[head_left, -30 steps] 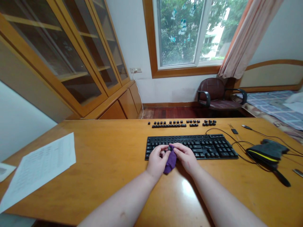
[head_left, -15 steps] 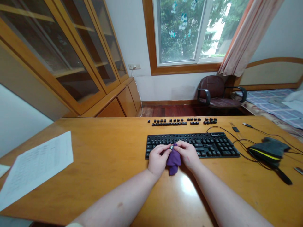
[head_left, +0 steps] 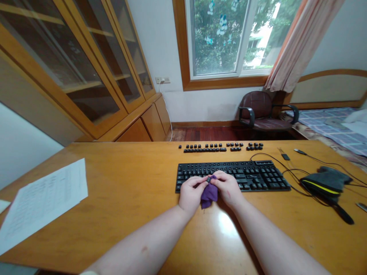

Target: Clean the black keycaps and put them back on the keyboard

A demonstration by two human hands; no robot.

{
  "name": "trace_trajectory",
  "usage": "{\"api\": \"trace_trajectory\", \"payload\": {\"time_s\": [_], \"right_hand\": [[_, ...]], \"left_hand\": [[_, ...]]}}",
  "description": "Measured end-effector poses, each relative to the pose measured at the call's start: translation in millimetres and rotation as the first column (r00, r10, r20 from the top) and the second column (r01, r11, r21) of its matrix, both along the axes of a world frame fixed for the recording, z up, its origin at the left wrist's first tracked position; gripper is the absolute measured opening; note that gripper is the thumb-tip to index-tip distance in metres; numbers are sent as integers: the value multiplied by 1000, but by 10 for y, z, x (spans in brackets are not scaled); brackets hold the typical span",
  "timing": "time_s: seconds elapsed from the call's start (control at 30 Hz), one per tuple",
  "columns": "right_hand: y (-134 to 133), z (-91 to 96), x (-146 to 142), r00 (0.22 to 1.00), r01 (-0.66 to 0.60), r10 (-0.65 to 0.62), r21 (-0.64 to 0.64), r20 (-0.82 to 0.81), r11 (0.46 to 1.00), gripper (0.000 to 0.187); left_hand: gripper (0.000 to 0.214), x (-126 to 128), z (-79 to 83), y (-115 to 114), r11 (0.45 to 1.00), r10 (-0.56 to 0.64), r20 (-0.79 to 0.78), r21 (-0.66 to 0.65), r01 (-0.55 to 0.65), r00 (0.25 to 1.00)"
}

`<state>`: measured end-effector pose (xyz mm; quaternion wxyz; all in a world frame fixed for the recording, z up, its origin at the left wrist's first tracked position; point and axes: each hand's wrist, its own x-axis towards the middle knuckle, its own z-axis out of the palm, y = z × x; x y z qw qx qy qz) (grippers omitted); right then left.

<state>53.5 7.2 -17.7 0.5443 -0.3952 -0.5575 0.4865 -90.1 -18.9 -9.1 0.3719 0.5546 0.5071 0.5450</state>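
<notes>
Both my hands meet over the front edge of a black keyboard (head_left: 258,177). My left hand (head_left: 191,194) pinches a small black keycap (head_left: 208,180) between thumb and fingers. In my right hand (head_left: 228,188) is a purple cloth (head_left: 210,194), its top pressed against the keycap and its folds hanging down between the hands. The keyboard's top rows show bare switches without caps. Behind it, loose keycaps (head_left: 205,150) are laid out in rows on the wooden desk (head_left: 129,183).
At the right lie a grey and black pouch (head_left: 323,183) with a yellow stripe, a USB cable (head_left: 299,152) and a small black object (head_left: 285,156). Printed sheets (head_left: 48,198) rest at the left. A chair (head_left: 259,112) stands beyond the desk.
The keycap has turned in my fingers, showing a darker side. The cloth's hanging end has shifted and drawn up slightly. Both hands stay in nearly the same place.
</notes>
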Motion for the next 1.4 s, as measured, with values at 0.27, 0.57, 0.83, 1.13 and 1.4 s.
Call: {"api": "trace_trajectory", "payload": {"time_s": [0.27, 0.57, 0.83, 1.13, 1.4], "right_hand": [[-32, 77, -28, 998, -34, 31, -62, -50, 997, 14], [-16, -41, -53, 957, -103, 33, -228, -288, 968, 26], [-45, -40, -65, 945, -89, -13, -294, -328, 952, 26], [-65, 11, -74, 957, -113, 18, -313, -290, 943, 21], [-89, 37, -70, 976, -136, 75, -302, -203, 944, 21]], "left_hand": [[16, 27, -93, 9, 994, -55, 169, -79, 69, 984], [18, -40, 4, 25, 993, -48, -2, 105, 48, 999], [24, -53, -24, 50, 1000, -12, 22, 24, 11, 1000], [23, -88, -87, 86, 998, 42, 1, 47, -42, 999], [26, -68, -38, 44, 998, -59, -6, -31, 59, 998]]}}
